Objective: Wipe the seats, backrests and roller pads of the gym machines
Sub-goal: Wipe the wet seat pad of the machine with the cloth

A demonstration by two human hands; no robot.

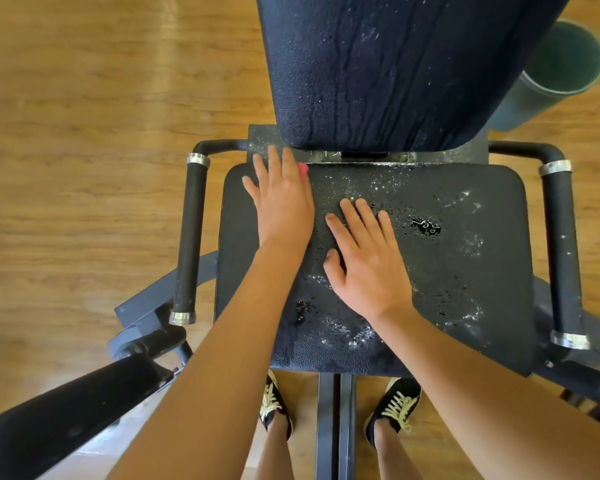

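Bright, even light fills the view and shadows are soft. A pale glare band crosses the floor (160, 46) far left of the left grip (281, 202). Droplets glint on the seat (465, 271) right of the right grip (364, 261). The left grip's fingertips (260, 168) and the floor are motion-blurred, and straight lines bow at the edges.

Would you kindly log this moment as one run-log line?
step: wiping black padded seat | left hand: flat on pink cloth | right hand: flat on seat | seat: droplets | navy backrest: wet streaks

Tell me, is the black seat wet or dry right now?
Wet. Droplets and a small puddle glisten on the seat; only the strip along its left edge looks dull and droplet-free.
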